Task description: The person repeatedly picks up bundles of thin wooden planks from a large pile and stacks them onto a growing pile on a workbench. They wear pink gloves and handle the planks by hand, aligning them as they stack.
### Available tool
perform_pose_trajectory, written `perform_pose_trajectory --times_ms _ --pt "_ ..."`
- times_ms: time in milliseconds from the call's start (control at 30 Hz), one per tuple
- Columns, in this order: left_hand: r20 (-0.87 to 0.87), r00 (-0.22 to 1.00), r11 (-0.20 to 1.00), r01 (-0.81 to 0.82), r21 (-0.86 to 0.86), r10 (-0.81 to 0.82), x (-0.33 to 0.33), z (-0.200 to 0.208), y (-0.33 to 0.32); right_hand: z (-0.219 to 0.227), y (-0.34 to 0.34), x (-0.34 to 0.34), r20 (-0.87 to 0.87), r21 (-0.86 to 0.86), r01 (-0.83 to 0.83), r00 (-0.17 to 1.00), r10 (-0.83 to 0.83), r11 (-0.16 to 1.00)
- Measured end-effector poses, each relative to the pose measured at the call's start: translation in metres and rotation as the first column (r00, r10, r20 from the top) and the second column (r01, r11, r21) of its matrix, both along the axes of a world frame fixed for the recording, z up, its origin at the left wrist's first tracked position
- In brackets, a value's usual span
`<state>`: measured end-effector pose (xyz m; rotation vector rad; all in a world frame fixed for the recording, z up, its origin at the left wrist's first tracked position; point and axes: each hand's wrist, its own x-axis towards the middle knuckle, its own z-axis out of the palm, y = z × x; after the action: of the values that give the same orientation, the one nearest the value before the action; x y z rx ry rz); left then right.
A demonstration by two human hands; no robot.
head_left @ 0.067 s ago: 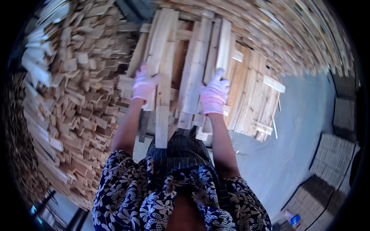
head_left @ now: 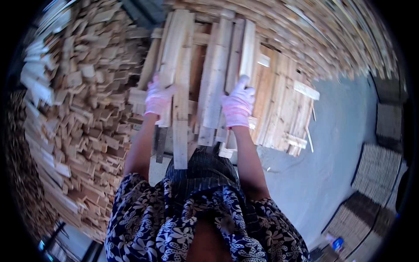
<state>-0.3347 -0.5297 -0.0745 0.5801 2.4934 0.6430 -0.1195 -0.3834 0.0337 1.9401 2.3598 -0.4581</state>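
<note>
Long pale wooden boards lie side by side in front of me, their near ends uneven. My left hand (head_left: 158, 97), in a pink and white glove, is closed at the edge of the left boards (head_left: 174, 52), its thumb reaching over them; the fingers are a little blurred. One narrow board (head_left: 180, 131) there sticks out farthest toward my body. In a matching glove, my right hand (head_left: 238, 104) is closed round the near part of a pale board (head_left: 247, 48). Between the hands lie more boards (head_left: 216, 78), with a dark gap beside them. What the palms touch underneath is hidden.
A tall heap of short wood pieces (head_left: 87, 118) rises on the left. Stacked long strips (head_left: 323, 30) run across the far right. A joined plank panel (head_left: 279, 100) lies right of my right hand, beside grey floor (head_left: 327, 131). Bundled slats (head_left: 377, 172) stand at the right edge.
The whole scene has shifted slightly left in the picture. Both hands remain at the same boards, with no clear change of grip.
</note>
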Motion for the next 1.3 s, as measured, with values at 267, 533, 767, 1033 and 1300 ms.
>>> perform_pose_trajectory --times_ms 267,533,767,1033,1300 --pt "-0.112 0.991 0.995 -0.06 0.076 0.068 0.028 0.051 -0.015 -0.037 0.055 0.127 -0.672 -0.36 -0.066 0.71 -0.21 0.931" --pt "0.229 0.972 0.881 -0.152 0.449 0.051 0.158 0.084 0.011 -0.086 0.085 0.302 -0.647 -0.121 0.037 0.755 -0.107 0.992" --pt "-0.392 0.888 0.963 0.167 -0.21 -0.24 0.214 0.036 0.059 -0.139 0.164 0.399 -0.259 -0.096 0.141 0.952 -0.161 0.985" --pt "-0.201 0.971 0.989 0.108 -0.096 -0.126 0.176 0.03 0.065 -0.131 0.187 0.425 -0.361 -0.117 -0.008 0.932 -0.035 0.993" --pt "-0.192 0.974 0.986 0.094 -0.135 -0.119 0.177 0.059 0.072 -0.114 0.169 0.337 -0.042 -0.14 -0.269 0.963 0.265 0.953"
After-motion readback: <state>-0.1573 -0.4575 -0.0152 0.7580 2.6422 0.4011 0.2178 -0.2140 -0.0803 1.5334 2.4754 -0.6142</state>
